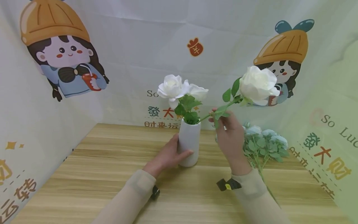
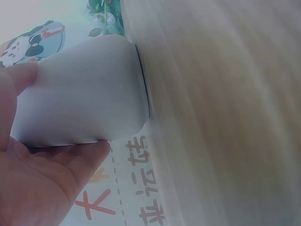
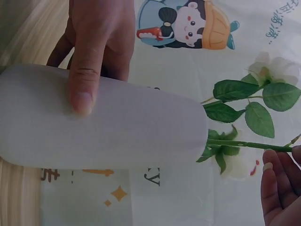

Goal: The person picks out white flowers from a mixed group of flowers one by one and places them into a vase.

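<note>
A white vase stands upright on the table, and my left hand grips it low, thumb across its front and fingers round the far side. Two white roses with green leaves rise from its mouth. My right hand pinches the green stem of another white rose. That stem slants, its lower end inside the vase mouth and its bloom leaning up to the right. In the left wrist view the vase fills the space between thumb and fingers.
Several pale blue flowers with long stems lie on the wooden table to the right, beyond my right forearm. A printed cloth with cartoon figures hangs behind and along both sides.
</note>
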